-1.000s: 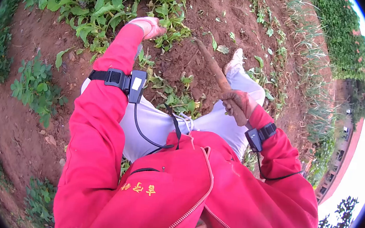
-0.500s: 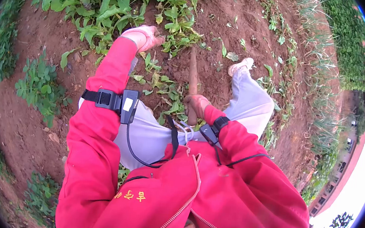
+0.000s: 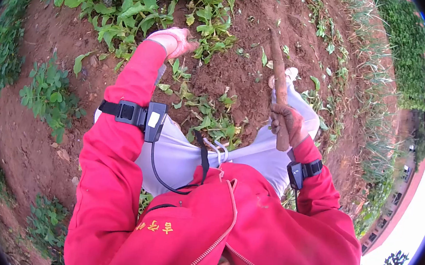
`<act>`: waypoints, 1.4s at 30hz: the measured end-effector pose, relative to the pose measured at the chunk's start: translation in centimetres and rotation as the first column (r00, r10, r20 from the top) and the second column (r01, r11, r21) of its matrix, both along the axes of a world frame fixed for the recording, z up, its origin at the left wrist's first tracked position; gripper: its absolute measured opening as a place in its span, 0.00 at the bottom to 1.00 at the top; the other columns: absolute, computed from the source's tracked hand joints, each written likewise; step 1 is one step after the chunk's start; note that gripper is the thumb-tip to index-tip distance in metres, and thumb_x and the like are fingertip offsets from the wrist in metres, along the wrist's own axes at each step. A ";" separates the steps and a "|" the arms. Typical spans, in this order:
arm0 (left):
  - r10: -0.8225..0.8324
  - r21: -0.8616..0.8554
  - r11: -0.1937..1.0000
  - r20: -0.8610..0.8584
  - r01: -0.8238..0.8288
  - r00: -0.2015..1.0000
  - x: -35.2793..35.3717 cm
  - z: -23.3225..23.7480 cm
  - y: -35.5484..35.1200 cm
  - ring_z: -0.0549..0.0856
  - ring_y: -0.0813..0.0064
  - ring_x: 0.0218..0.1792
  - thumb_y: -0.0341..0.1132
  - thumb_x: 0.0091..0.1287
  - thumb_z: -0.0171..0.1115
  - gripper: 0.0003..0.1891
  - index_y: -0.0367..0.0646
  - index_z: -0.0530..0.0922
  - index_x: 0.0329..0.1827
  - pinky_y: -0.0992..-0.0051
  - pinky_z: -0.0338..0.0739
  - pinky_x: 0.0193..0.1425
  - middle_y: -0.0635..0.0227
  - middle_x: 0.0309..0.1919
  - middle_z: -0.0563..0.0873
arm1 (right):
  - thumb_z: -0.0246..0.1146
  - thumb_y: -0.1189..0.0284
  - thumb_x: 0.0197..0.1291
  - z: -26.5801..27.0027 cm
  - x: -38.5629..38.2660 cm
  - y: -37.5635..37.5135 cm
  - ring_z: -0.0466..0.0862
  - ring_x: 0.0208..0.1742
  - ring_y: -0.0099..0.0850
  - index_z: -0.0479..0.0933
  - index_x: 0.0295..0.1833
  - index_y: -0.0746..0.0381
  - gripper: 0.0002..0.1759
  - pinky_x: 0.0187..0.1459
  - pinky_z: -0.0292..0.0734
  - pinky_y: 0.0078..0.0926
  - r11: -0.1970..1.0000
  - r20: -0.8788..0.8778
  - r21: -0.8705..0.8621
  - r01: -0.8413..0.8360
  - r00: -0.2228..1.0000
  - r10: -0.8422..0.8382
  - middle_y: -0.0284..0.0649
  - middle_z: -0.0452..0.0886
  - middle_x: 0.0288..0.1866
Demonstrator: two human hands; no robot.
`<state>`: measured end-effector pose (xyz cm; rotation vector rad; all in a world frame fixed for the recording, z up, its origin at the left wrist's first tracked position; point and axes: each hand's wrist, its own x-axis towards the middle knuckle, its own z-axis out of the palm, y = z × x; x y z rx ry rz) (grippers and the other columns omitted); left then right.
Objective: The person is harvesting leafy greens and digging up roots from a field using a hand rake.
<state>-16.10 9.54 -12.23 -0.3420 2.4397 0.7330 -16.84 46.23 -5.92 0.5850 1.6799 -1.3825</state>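
My right hand (image 3: 287, 124), in a soil-stained glove, is wrapped round the lower end of a long wooden handle (image 3: 279, 77). The handle points up and away, crossing in front of my right shin. Its far end narrows over the bare soil, and I cannot make out a blade there. My left hand (image 3: 175, 42), in a pale pink glove, hovers beside the leafy green plants (image 3: 216, 27). Its fingers look apart and a little blurred, with nothing visible in them. Loose and wilted leaves (image 3: 209, 116) lie on the soil between my legs.
Dense leafy plants (image 3: 133, 0) fill the upper left. A smaller bushy plant (image 3: 50, 95) grows on the left. A row of thin-leaved plants (image 3: 371, 71) runs along the right, with a building (image 3: 391, 203) beyond. My shoe (image 3: 291, 74) stands on the brown soil.
My right hand has swung the wooden handle to the right and lifted its far end away from the leaves. My left hand has shifted slightly right, beside the plants.
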 end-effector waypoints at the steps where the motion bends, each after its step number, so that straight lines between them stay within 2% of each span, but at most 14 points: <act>1: -0.004 0.000 1.000 0.009 0.004 1.000 0.2 0.0 -0.2 0.71 0.55 0.61 0.58 0.60 0.51 0.36 0.40 0.65 0.64 0.65 0.65 0.64 0.50 0.60 0.71 | 0.60 0.71 0.55 -0.9 -1.3 -0.1 0.72 0.17 0.25 0.69 0.34 0.61 0.07 0.18 0.70 0.26 0.999 -0.062 -0.025 0.027 0.998 -0.029 0.33 0.70 0.20; 8: 0.027 0.009 1.000 -0.006 -0.027 1.000 -0.3 -0.1 -0.4 0.71 0.56 0.61 0.58 0.61 0.51 0.35 0.41 0.65 0.64 0.65 0.65 0.64 0.51 0.60 0.71 | 0.60 0.71 0.53 -10.8 -4.3 -4.3 0.74 0.16 0.33 0.70 0.32 0.63 0.08 0.19 0.73 0.32 0.988 -0.078 0.133 0.078 0.995 -0.068 0.38 0.73 0.19; 10: 0.031 0.009 0.999 -0.038 -0.031 0.999 -0.4 -0.5 -0.4 0.71 0.56 0.61 0.58 0.61 0.51 0.35 0.42 0.66 0.64 0.64 0.65 0.64 0.51 0.61 0.71 | 0.60 0.73 0.49 -17.8 -1.1 -1.3 0.77 0.18 0.36 0.72 0.30 0.65 0.07 0.21 0.74 0.36 0.957 0.134 0.081 -0.279 0.954 0.267 0.42 0.75 0.19; 12: 0.008 -0.039 0.999 -0.037 -0.009 0.999 -0.5 -0.2 -0.3 0.71 0.56 0.61 0.58 0.61 0.51 0.35 0.42 0.66 0.64 0.64 0.64 0.64 0.52 0.61 0.71 | 0.60 0.72 0.51 -15.4 3.2 -2.2 0.79 0.20 0.35 0.73 0.32 0.67 0.08 0.23 0.75 0.35 0.534 0.201 0.569 -0.625 0.736 0.647 0.42 0.76 0.21; 14: 0.009 -0.048 0.999 -0.025 -0.010 1.000 -0.6 0.3 -0.3 0.71 0.56 0.61 0.59 0.60 0.51 0.35 0.42 0.66 0.64 0.64 0.65 0.63 0.52 0.61 0.71 | 0.61 0.69 0.53 -10.7 4.3 -1.4 0.77 0.18 0.32 0.72 0.30 0.64 0.09 0.21 0.73 0.32 0.690 0.198 0.285 -0.666 0.745 0.637 0.38 0.76 0.20; 16: 0.000 0.004 1.000 -0.036 0.001 0.999 -0.4 -0.5 -0.5 0.72 0.56 0.60 0.59 0.60 0.51 0.35 0.42 0.66 0.64 0.65 0.65 0.63 0.52 0.60 0.72 | 0.62 0.67 0.54 -9.0 3.1 1.0 0.72 0.14 0.29 0.70 0.28 0.60 0.10 0.17 0.68 0.27 0.973 0.426 0.064 -0.223 0.887 0.175 0.35 0.73 0.17; 20: 0.042 0.034 0.998 0.051 -0.044 0.998 -0.7 -1.0 -0.2 0.73 0.56 0.60 0.59 0.60 0.51 0.35 0.41 0.65 0.64 0.65 0.67 0.62 0.51 0.59 0.72 | 0.59 0.68 0.58 -2.8 -0.4 2.3 0.69 0.14 0.21 0.68 0.32 0.58 0.08 0.15 0.66 0.20 0.993 0.320 -0.114 -0.004 0.947 0.040 0.27 0.68 0.16; 23: -0.016 0.024 1.000 0.099 0.013 0.995 -0.9 -2.7 0.2 0.73 0.56 0.59 0.59 0.61 0.51 0.35 0.41 0.65 0.63 0.65 0.67 0.61 0.50 0.59 0.72 | 0.56 0.71 0.59 -4.0 -6.4 3.2 0.69 0.15 0.19 0.68 0.34 0.59 0.05 0.15 0.68 0.16 0.929 0.466 -0.254 0.270 0.876 -0.127 0.28 0.69 0.17; 29: -0.037 0.022 0.999 0.198 0.033 0.979 -1.6 -11.4 3.5 0.74 0.56 0.58 0.56 0.61 0.51 0.34 0.41 0.66 0.63 0.66 0.67 0.61 0.49 0.57 0.74 | 0.58 0.70 0.59 -9.6 -18.1 0.8 0.76 0.15 0.21 0.71 0.28 0.61 0.09 0.17 0.73 0.15 0.839 0.404 -0.492 0.234 0.915 -0.018 0.32 0.75 0.17; 33: 0.094 0.094 0.985 0.396 -0.142 0.913 -2.0 -22.2 7.5 0.75 0.56 0.56 0.53 0.60 0.51 0.31 0.40 0.68 0.61 0.64 0.68 0.61 0.51 0.56 0.76 | 0.57 0.70 0.60 -14.1 -23.2 0.9 0.75 0.14 0.23 0.71 0.27 0.62 0.10 0.17 0.75 0.17 0.839 0.499 -0.439 0.322 0.864 -0.070 0.32 0.75 0.16; 37: 0.458 0.183 0.811 0.391 -0.555 0.798 -3.4 -32.5 11.8 0.79 0.60 0.51 0.49 0.60 0.52 0.25 0.41 0.74 0.54 0.69 0.71 0.57 0.55 0.50 0.80 | 0.55 0.72 0.61 -14.1 -22.8 0.8 0.74 0.18 0.20 0.69 0.34 0.63 0.06 0.18 0.75 0.15 0.768 0.462 -0.504 0.396 0.874 -0.147 0.31 0.72 0.19; 39: -0.010 -0.102 0.994 0.175 0.028 0.985 -4.5 -35.3 12.2 0.80 0.68 0.44 0.44 0.59 0.50 0.18 0.46 0.76 0.48 0.72 0.74 0.49 0.64 0.42 0.81 | 0.57 0.71 0.60 -14.8 -22.8 1.4 0.75 0.18 0.23 0.68 0.34 0.60 0.06 0.19 0.74 0.18 0.743 0.531 -0.491 0.454 0.833 -0.158 0.32 0.74 0.20; 41: -0.549 -0.436 0.720 0.119 0.540 0.827 -5.2 -37.7 11.9 0.82 0.76 0.37 0.39 0.57 0.49 0.13 0.51 0.78 0.41 0.76 0.77 0.40 0.73 0.35 0.83 | 0.58 0.71 0.60 -12.7 -23.1 0.5 0.74 0.17 0.24 0.69 0.36 0.61 0.06 0.18 0.74 0.18 0.741 0.522 -0.477 0.473 0.831 -0.194 0.33 0.74 0.21; 42: -0.644 -0.479 0.612 0.161 0.630 0.748 -5.3 -40.0 11.7 0.83 0.78 0.35 0.37 0.57 0.48 0.11 0.52 0.78 0.38 0.78 0.77 0.37 0.75 0.32 0.83 | 0.58 0.71 0.60 -12.9 -23.6 0.7 0.73 0.16 0.24 0.69 0.37 0.62 0.07 0.18 0.74 0.19 0.749 0.554 -0.430 0.504 0.802 -0.222 0.34 0.74 0.21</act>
